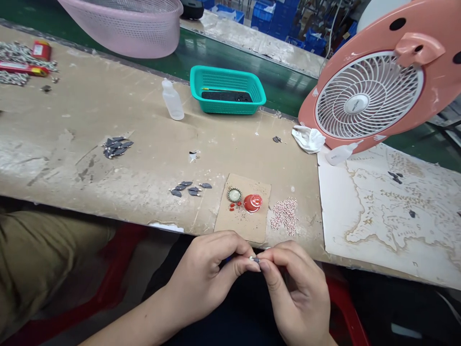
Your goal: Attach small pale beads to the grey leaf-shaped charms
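My left hand (207,274) and my right hand (297,288) meet below the near edge of the workbench, fingers pinched together on a tiny dark leaf-shaped piece with a pale bead (254,259). Just beyond them on the bench lies a small cardboard square (248,226) bearing a bottle cap (234,194), a red cap (253,203) and some red bits. A heap of small pale pink beads (285,215) sits to its right. Dark leaf-shaped pieces (189,188) lie to its left, with another cluster (115,146) farther left.
A teal basket (252,91) holding a black phone stands at the back, a small squeeze bottle (172,100) beside it. A pink fan (374,91) leans at the right, with a second bottle (340,154) and crumpled tissue (308,138) below it. A pink basket (126,29) overhangs the far left.
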`<action>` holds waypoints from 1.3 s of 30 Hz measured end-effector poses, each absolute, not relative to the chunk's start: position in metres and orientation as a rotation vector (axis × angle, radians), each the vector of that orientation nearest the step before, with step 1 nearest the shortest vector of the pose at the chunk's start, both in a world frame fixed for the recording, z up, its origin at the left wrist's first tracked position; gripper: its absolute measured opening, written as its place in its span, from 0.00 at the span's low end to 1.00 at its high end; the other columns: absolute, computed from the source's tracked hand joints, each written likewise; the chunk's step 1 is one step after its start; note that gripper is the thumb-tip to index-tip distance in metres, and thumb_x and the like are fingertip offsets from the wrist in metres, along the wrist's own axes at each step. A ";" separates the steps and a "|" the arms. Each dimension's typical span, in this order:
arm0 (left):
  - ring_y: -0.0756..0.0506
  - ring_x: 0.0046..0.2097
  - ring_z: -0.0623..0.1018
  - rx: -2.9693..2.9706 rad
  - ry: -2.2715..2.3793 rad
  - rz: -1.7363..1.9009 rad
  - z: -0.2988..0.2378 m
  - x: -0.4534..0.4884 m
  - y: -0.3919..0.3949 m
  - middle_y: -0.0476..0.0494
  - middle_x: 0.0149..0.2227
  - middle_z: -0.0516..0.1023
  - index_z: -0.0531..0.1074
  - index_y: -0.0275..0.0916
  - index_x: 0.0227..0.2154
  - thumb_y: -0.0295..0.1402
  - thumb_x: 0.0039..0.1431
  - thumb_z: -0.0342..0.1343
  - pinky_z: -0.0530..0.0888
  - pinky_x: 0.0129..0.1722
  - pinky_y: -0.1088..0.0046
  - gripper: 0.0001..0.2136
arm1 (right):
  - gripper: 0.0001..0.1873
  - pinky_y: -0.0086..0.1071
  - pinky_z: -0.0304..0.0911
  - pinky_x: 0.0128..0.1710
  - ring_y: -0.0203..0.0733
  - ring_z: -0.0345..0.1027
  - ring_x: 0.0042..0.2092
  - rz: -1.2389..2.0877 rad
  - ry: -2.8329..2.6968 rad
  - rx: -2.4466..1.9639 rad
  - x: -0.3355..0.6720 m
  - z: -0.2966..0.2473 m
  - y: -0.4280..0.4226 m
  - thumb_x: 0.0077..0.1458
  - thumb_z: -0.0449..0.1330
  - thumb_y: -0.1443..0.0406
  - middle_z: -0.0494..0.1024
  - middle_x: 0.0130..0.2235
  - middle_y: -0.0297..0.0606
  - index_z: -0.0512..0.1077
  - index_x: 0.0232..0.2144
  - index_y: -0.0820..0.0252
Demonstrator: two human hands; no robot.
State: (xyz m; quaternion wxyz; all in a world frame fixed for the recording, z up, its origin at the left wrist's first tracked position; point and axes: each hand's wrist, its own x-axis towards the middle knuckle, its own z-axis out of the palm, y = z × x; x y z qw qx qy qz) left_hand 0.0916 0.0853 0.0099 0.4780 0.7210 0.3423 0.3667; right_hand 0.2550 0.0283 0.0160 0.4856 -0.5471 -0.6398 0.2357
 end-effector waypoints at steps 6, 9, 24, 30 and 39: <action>0.49 0.29 0.79 1.793 0.832 0.909 0.005 0.077 0.099 0.48 0.28 0.81 0.78 0.40 0.30 0.25 0.58 0.62 0.74 0.30 0.78 0.04 | 0.09 0.32 0.71 0.37 0.38 0.73 0.38 0.549 -1.611 -1.365 0.274 0.001 0.033 0.61 0.61 0.71 0.79 0.37 0.36 0.77 0.43 0.58; 0.51 0.34 0.79 1.864 1.176 1.169 0.003 0.052 0.116 0.55 0.32 0.81 0.79 0.41 0.32 0.27 0.58 0.62 0.73 0.37 0.77 0.03 | 0.09 0.40 0.69 0.42 0.43 0.72 0.42 0.242 -1.631 -1.616 0.308 -0.014 0.041 0.62 0.61 0.66 0.79 0.39 0.39 0.77 0.45 0.57; 0.39 0.48 0.79 2.062 2.027 1.234 0.001 0.002 0.156 0.46 0.47 0.80 0.78 0.40 0.47 0.41 0.61 0.59 0.74 0.45 0.61 0.14 | 0.08 0.39 0.59 0.37 0.45 0.63 0.35 0.143 -1.688 -1.905 0.356 -0.030 0.055 0.62 0.60 0.61 0.74 0.31 0.37 0.75 0.32 0.57; 0.51 0.36 0.79 1.740 1.008 1.031 0.024 0.082 0.104 0.53 0.35 0.81 0.79 0.45 0.34 0.27 0.60 0.60 0.74 0.36 0.76 0.05 | 0.05 0.30 0.63 0.32 0.37 0.66 0.34 0.516 -1.394 -1.613 0.314 -0.008 0.037 0.65 0.57 0.63 0.71 0.33 0.32 0.71 0.35 0.55; 0.53 0.26 0.70 0.838 0.706 0.540 0.009 0.113 0.091 0.49 0.24 0.75 0.79 0.36 0.29 0.40 0.57 0.63 0.66 0.26 0.81 0.11 | 0.17 0.32 0.64 0.32 0.38 0.66 0.34 0.483 -1.545 -1.268 0.275 -0.004 0.022 0.57 0.61 0.76 0.69 0.33 0.33 0.76 0.45 0.53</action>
